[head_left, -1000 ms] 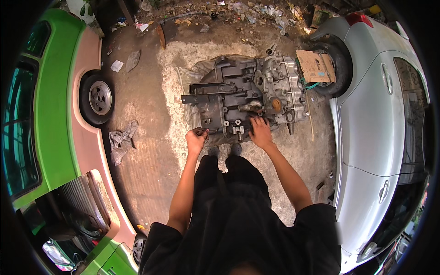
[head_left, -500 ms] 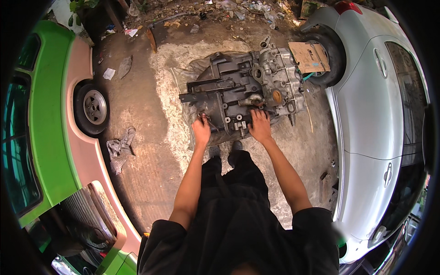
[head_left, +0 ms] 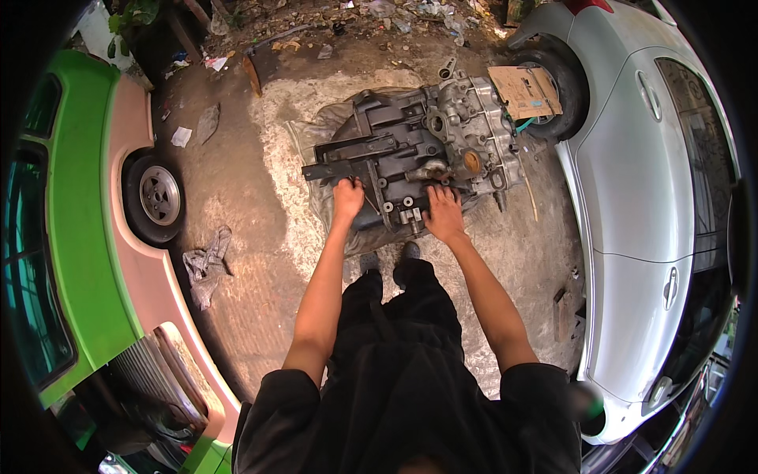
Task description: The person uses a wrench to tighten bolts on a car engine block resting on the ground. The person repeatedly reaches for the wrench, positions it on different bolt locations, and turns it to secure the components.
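Head view: left hand [head_left: 347,199] clamped on thin rod [head_left: 371,203] over engine [head_left: 409,150] lying on ground sheet [head_left: 305,141], right hand [head_left: 444,213] resting fingers-apart on its near side; steady bracing, light rod control likely serve best.

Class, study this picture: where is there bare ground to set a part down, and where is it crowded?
Bare ground lies between the crumpled cloth and the sheet under the engine, and between the right forearm and the scraps beside the silver car. It is crowded across the engine's middle and in the litter beyond.
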Available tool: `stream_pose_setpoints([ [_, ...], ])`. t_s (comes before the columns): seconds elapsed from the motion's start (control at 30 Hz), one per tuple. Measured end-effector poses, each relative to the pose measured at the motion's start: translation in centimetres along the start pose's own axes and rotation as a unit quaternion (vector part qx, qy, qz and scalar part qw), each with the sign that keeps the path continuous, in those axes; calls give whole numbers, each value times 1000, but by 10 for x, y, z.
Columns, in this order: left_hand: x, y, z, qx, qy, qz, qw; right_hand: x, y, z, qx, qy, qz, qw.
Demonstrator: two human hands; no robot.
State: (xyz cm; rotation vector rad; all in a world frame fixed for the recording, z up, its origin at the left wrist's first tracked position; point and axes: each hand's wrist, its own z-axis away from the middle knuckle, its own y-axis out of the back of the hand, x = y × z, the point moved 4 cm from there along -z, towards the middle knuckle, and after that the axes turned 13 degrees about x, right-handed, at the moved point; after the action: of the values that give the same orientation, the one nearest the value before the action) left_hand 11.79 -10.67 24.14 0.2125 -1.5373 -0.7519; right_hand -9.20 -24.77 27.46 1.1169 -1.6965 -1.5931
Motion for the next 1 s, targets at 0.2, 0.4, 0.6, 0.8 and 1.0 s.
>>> stream_pose_setpoints([
  [0.2,5,-4,-3,-14,20,-8,1000,-1,3,-3,-18,4,1,1000],
  [0.4,28,26,32,17,-5,48,999,-2,5,-2,-38,2,25,999],
  [0.6,7,42,129,21,-5,113,993,-1,1,-1,-26,5,14,1000],
  [0.8,-60,-25,154,-87,121,153,977,-1,-1,-1,-22,0,26,999],
  [1.0,-64,-52,137,-38,65,46,996,-2,0,-2,9,4,4,1000],
])
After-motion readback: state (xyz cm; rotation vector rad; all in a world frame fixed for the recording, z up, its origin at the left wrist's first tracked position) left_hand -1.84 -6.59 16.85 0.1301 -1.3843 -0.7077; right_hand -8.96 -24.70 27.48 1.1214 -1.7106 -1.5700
